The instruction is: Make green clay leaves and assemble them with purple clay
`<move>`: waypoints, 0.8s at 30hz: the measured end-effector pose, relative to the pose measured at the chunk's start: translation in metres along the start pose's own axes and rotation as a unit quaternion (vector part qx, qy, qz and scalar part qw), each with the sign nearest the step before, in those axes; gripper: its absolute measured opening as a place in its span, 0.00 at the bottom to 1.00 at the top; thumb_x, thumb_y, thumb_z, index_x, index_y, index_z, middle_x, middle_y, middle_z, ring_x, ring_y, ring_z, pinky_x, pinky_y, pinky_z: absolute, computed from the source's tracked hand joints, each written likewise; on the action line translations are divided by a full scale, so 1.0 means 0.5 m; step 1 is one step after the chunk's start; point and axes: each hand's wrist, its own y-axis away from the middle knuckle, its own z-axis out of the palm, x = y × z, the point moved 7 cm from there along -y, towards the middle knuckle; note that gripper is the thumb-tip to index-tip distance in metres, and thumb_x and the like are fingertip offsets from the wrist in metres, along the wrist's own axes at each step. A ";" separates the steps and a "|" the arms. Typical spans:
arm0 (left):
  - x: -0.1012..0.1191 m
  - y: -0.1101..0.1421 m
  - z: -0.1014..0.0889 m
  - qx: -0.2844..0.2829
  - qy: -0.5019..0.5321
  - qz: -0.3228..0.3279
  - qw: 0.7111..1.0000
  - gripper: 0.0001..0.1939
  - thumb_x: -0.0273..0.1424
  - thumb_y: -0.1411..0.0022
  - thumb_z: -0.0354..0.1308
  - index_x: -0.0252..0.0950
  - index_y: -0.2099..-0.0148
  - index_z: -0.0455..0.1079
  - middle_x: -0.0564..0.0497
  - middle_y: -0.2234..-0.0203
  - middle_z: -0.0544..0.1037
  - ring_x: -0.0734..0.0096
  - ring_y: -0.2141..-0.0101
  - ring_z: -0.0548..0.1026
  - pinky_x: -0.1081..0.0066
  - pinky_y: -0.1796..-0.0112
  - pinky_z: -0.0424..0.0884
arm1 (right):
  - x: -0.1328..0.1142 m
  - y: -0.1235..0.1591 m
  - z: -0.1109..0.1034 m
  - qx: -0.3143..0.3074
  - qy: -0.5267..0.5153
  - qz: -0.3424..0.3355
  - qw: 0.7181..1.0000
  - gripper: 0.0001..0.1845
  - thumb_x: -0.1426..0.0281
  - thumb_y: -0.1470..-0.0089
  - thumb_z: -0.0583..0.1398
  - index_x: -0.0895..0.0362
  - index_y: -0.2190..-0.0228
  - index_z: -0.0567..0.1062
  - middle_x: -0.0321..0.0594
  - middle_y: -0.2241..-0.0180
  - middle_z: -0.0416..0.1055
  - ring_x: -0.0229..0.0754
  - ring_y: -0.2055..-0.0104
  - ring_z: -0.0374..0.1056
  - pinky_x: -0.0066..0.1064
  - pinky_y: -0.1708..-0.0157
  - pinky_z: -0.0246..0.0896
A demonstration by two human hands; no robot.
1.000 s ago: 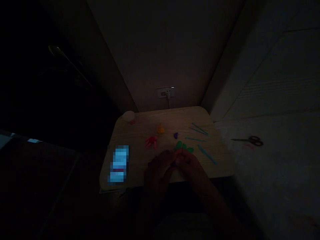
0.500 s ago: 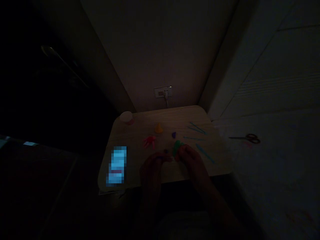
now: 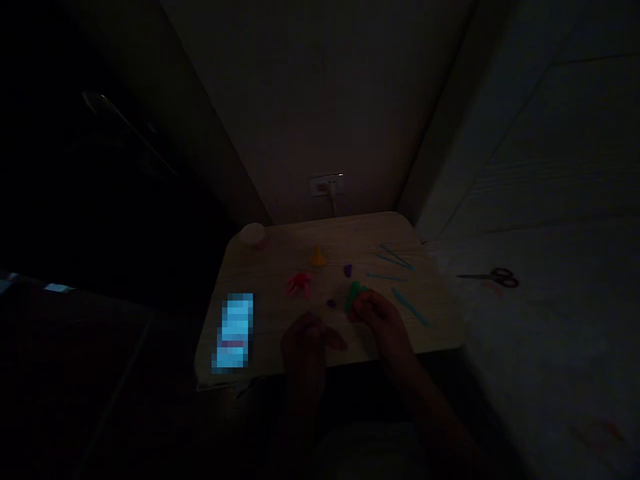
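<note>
The light is very dim. My right hand (image 3: 383,320) pinches a green lump of modelling clay (image 3: 355,291) above the right half of the small table. To its left, near the front edge, my left hand (image 3: 305,347) has loosely bent fingers with the thumb side reaching out apart from them; I see nothing in it. A small dark purple clay bit (image 3: 331,303) lies between the hands, and a larger purple piece (image 3: 348,270) lies farther back. Beyond my left hand are a red-and-pink clay figure with finger-like strands (image 3: 299,283) and an orange cone-shaped piece (image 3: 317,257).
Several thin blue modelling sticks (image 3: 410,307) lie on the table (image 3: 280,250) at the right. A lit phone (image 3: 234,332) is at the left, and a pale-lidded tub (image 3: 253,235) at the back left corner. Scissors (image 3: 490,277) rest on the pale surface to the right. A wall socket (image 3: 327,185) holds a plug.
My left hand has drawn back a little from the green clay, and the small purple bit shows more fully. My right hand still holds the green clay in nearly the same place.
</note>
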 end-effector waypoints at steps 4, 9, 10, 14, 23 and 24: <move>-0.001 0.003 -0.002 0.012 -0.026 -0.015 0.999 0.25 0.53 0.45 0.71 0.33 0.67 0.77 0.47 0.80 0.81 0.69 0.80 0.78 0.74 0.77 0.73 | 0.000 -0.001 0.002 -0.006 0.007 -0.007 1.000 0.16 0.55 0.49 0.69 0.53 0.74 0.74 0.33 0.76 0.71 0.41 0.71 0.66 0.32 0.66 0.61; -0.018 0.000 0.004 0.001 0.019 -0.027 0.999 0.22 0.45 0.49 0.76 0.35 0.59 0.80 0.41 0.61 0.86 0.59 0.64 0.86 0.66 0.63 0.82 | -0.002 -0.001 0.003 0.000 0.004 -0.007 1.000 0.16 0.55 0.49 0.69 0.53 0.74 0.74 0.33 0.76 0.71 0.40 0.71 0.66 0.32 0.66 0.61; -0.021 -0.001 0.003 0.003 0.017 -0.024 1.000 0.21 0.43 0.51 0.77 0.35 0.60 0.80 0.42 0.59 0.86 0.58 0.62 0.86 0.64 0.60 0.82 | -0.004 -0.001 0.003 -0.001 0.002 -0.012 1.000 0.16 0.55 0.49 0.69 0.53 0.74 0.74 0.33 0.76 0.71 0.40 0.71 0.66 0.32 0.66 0.62; -0.024 -0.002 -0.010 0.034 -0.019 -0.018 0.999 0.19 0.34 0.58 0.80 0.36 0.65 0.78 0.48 0.71 0.85 0.63 0.70 0.85 0.66 0.64 0.82 | -0.009 -0.002 0.001 -0.004 0.009 -0.029 1.000 0.16 0.55 0.48 0.69 0.53 0.74 0.74 0.33 0.76 0.70 0.40 0.70 0.66 0.32 0.65 0.62; -0.022 0.004 0.004 -0.005 -0.003 -0.046 0.999 0.25 0.50 0.44 0.72 0.33 0.56 0.80 0.42 0.66 0.86 0.66 0.75 0.82 0.71 0.73 0.78 | -0.011 -0.003 -0.004 -0.010 0.028 -0.044 0.999 0.16 0.55 0.46 0.68 0.52 0.74 0.73 0.34 0.75 0.71 0.41 0.70 0.66 0.33 0.66 0.61; -0.021 0.004 0.006 -0.014 0.001 -0.043 0.999 0.25 0.49 0.43 0.71 0.34 0.55 0.80 0.40 0.62 0.86 0.63 0.71 0.84 0.69 0.70 0.80 | -0.010 -0.003 -0.003 -0.011 0.031 -0.044 0.999 0.16 0.55 0.45 0.68 0.52 0.73 0.74 0.34 0.75 0.71 0.41 0.70 0.66 0.33 0.65 0.62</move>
